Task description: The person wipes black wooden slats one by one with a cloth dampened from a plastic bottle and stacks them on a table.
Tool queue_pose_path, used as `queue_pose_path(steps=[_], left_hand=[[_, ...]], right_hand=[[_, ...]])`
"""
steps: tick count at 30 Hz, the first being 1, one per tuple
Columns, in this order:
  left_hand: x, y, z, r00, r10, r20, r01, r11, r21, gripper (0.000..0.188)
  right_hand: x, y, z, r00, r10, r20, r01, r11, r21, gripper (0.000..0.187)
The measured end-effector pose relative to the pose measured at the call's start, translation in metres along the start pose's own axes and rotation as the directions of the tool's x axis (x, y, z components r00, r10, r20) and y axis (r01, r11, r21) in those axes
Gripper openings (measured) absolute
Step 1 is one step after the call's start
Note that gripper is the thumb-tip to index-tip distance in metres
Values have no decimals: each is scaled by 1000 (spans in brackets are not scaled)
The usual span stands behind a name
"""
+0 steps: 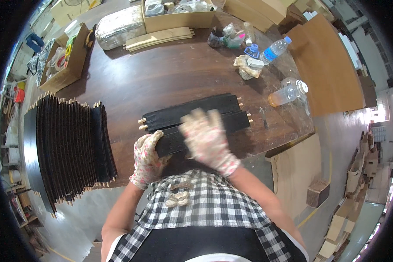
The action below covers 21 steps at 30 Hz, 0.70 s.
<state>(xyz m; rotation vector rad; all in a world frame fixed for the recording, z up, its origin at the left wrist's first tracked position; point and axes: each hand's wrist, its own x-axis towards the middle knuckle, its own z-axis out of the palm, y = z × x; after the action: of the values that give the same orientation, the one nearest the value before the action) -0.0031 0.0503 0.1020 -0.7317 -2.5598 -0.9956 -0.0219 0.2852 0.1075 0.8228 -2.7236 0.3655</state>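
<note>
Two long black slats with pale wooden dowel ends lie side by side on the brown table. The far slat [192, 109] sits just beyond the near slat [236, 122]. My left hand [146, 159], in a white glove with pink spots, grips the left end of the near slat, its thumb on top. Over the middle of that slat is my right hand [205, 142], in a matching glove, fingers stretched out and blurred by motion. I cannot tell whether its palm touches the surface. Another dark piece below the hands is partly hidden by them.
On the left stands a large stack of black slats [70, 148]. Cardboard boxes [179, 21], a wrapped bundle [120, 27] and pale wood strips [159, 39] line the far side. A water bottle [276, 50] and a bottle of amber liquid [288, 94] stand at right.
</note>
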Motion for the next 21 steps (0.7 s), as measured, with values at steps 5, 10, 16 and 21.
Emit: queue_pose_path(steps=[5,10,16,21], left_hand=[[6,2,-2,1000,28,8,-29,999,29,80],[21,21,-15,982,-8,188,-32,977,210,74],[29,25,-11,973,27,229,-73,978,196,81],[35,40,-29,944,-196,267,171,979,114,75]], right_hand=[[-78,138,-47,572,799,-189,-712,597,371,26],[-76,112,-64,370,926,72,-594,176,785,27],[-72,101,-62,494,839,228,-646,179,742,30],[-84,98,-74,550,801,236,-447,43,894,27]])
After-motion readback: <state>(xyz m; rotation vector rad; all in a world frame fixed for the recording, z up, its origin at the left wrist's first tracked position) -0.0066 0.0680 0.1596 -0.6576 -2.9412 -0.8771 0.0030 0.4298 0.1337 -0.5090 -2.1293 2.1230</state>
